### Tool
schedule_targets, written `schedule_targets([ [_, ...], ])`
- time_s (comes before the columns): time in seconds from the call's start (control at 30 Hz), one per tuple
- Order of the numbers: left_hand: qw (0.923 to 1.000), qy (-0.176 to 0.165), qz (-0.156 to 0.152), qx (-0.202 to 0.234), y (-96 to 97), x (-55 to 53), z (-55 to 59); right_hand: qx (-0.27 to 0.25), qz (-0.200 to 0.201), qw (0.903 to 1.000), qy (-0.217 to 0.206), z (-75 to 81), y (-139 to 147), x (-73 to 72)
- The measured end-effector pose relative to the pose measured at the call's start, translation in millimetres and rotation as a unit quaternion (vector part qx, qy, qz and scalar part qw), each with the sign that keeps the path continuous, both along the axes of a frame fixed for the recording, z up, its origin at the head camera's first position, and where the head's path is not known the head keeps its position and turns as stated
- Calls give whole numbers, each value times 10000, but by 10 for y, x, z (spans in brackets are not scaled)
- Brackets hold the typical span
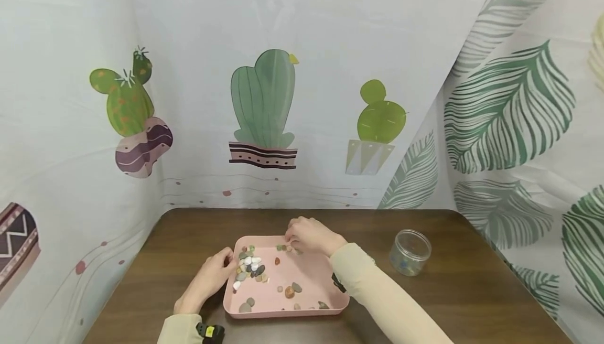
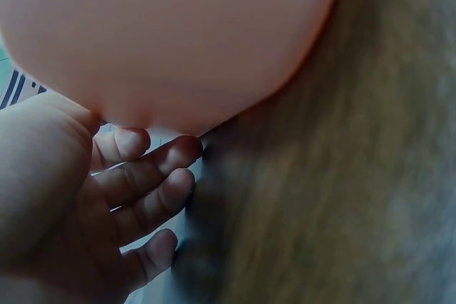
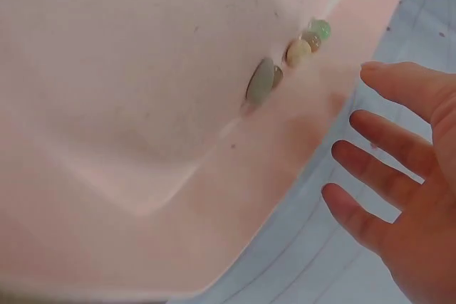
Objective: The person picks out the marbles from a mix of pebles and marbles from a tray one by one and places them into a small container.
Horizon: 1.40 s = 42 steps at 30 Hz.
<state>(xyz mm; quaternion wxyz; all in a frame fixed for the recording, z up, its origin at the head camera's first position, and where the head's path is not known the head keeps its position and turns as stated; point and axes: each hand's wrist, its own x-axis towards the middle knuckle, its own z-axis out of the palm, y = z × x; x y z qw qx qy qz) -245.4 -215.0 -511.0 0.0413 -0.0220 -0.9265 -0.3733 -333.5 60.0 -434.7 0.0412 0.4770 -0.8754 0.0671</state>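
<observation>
A shallow pink tray (image 1: 313, 276) holds pebbles on the brown table. My left hand (image 1: 212, 276) grips its left rim; in the left wrist view the thumb goes behind the wall (image 2: 178, 40) and the fingers are bent outside it. White pebbles (image 1: 255, 261) cluster with dark and tan ones near that side. At the far rim, my right hand (image 1: 311, 235) hovers with fingers (image 3: 385, 169) spread loosely, holding nothing. Small green and tan stones (image 3: 299, 51) line the wall near it. An orange-brown stone (image 1: 289, 292) and several grey pebbles lie toward the front.
To the right of the tray stands a clear round jar (image 1: 410, 252) with bluish contents low inside. Behind the brown table (image 1: 377, 302) hangs a white cloth (image 1: 325, 124) printed with cacti and leaves.
</observation>
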Motion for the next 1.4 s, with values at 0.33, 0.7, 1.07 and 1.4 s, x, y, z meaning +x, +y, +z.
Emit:
schedule_targets([
  [0.33, 10000, 7, -42, -11, 11, -20, 12, 430, -173, 9989, -88, -152, -165, -67],
  [0.7, 10000, -15, 44, 4, -14, -18, -26, 637, -487, 9963, -313, -320, -162, -76],
  [1.07, 10000, -6, -2, 17, -4, -27, 22, 583, -590, 9955, -450, -286, -138, -63],
  [1.4, 10000, -51, 79, 19, -6, -18, 11, 534, -459, 9973, -220, -163, -111, -27],
])
